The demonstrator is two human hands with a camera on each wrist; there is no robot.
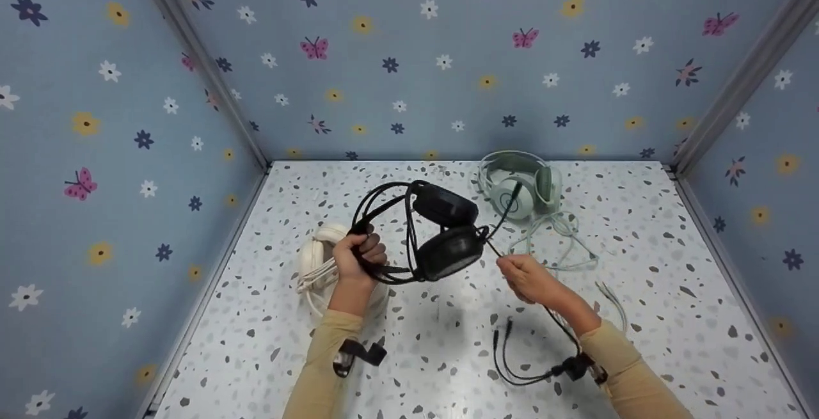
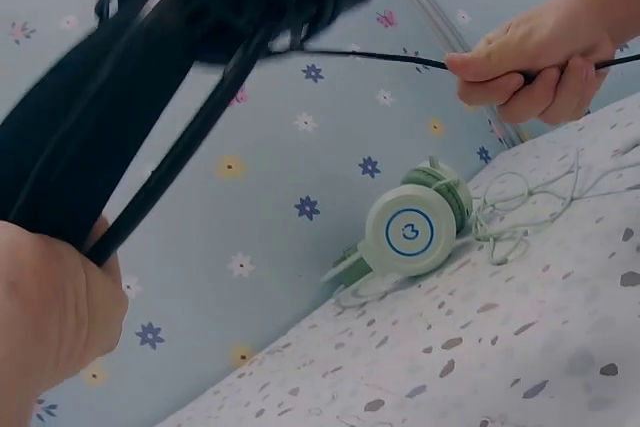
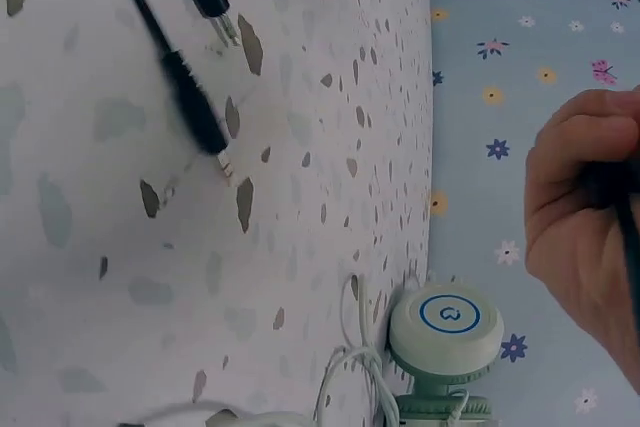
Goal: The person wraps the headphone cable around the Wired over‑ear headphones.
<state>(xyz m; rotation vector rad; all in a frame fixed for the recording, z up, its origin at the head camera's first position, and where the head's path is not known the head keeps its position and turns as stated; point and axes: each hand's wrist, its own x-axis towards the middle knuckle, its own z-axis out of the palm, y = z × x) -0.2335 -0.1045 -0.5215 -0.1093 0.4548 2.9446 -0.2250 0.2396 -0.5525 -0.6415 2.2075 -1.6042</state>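
Note:
My left hand [image 1: 359, 258] grips the headband of a pair of black headphones [image 1: 451, 254], held up over the table with both ear cups toward the right. A thin microphone boom [image 1: 508, 208] sticks out from the nearer cup. In my right hand [image 1: 534, 283] is the black cable [image 2: 375, 56], pinched a short way from that cup and stretched fairly straight in the left wrist view. Past this hand the cable hangs toward the right wrist and ends in two black plugs [image 3: 195, 107]. White headphones [image 1: 311, 259] lie beneath my left hand, partly covered by it.
Mint-green headphones [image 1: 515, 198] rest at the back right of the speckled table [image 1: 435, 355] by the patterned wall [image 1: 422, 54]. Their pale cable [image 1: 566, 246] lies in loops in front, its end [image 1: 614, 300] near my right forearm. Side walls flank the table.

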